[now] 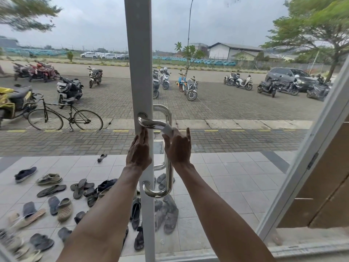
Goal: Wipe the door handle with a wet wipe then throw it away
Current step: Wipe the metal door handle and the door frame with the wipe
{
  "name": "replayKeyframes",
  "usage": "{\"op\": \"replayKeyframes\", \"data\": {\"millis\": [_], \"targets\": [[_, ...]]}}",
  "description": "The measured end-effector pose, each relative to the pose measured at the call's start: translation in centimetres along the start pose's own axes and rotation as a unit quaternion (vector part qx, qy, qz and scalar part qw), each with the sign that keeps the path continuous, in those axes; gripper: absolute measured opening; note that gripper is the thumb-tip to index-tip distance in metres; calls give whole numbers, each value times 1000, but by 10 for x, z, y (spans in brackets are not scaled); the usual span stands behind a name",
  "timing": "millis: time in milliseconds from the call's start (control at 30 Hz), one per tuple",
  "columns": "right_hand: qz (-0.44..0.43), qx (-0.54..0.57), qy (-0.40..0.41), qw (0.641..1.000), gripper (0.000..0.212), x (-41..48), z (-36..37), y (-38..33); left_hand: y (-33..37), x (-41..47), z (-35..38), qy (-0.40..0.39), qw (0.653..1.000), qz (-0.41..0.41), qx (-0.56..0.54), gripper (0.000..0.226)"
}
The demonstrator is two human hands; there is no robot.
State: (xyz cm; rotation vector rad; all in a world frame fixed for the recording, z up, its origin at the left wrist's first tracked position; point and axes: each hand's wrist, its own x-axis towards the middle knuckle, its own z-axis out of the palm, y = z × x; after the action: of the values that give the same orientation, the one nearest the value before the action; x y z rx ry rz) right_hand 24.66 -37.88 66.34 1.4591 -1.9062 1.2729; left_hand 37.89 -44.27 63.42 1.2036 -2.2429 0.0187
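Steel door handle (169, 148), 1 pc: polished D-shaped pull bar, upright, fixed to white door frame (139, 72) at 2 points, top bend and bottom bend. Top bend reads as a short horizontal arm running right from a round mount on the frame. A 2nd similar pull bar shows through the glass just behind it. Wet wipe (168, 129), 1 pc, white, wrapped over the handle's top arm near the corner where it turns down. Right hand (177, 148): fingers closed on the wipe, pressing it to the bar; 1 finger sticks up free at right. Left hand (138, 150): flat w/ fingers together and extended, laid against the frame just below the top mount, gripping nothing. 2 bare forearms rise from the near edge. Beyond the glass, near: pale tiled porch w/ scattered footwear (79, 188), mostly sandals plus a few shoes, exact count unclear, well over 10, mostly left and under the handle. Further out: brick paving, 1 bicycle (64, 118) at left, many parked motorbikes (188, 86), count unclear, 1 grey car (289, 76) far right. Brown wall panel at near right beside a 2nd white frame (302, 157), tilted.
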Motion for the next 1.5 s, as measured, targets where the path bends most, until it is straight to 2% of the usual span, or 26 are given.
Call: {"op": "replayKeyframes", "data": {"millis": [467, 667, 1067, 1500], "targets": [[42, 22, 7, 999, 45, -14, 14, 12, 4, -3, 3, 27, 1000, -8, 9, 88], [47, 18, -6, 999, 52, -28, 21, 19, 3, -3, 5, 36, 999, -2, 25, 87], [78, 34, -39, 996, 53, -63, 38, 34, -4, -2, 14, 45, 998, 6, 32, 87], [82, 42, -39, 995, 37, -106, 63, 53, -2, -2, 19, 88, 996, 23, -11, 90]]}}
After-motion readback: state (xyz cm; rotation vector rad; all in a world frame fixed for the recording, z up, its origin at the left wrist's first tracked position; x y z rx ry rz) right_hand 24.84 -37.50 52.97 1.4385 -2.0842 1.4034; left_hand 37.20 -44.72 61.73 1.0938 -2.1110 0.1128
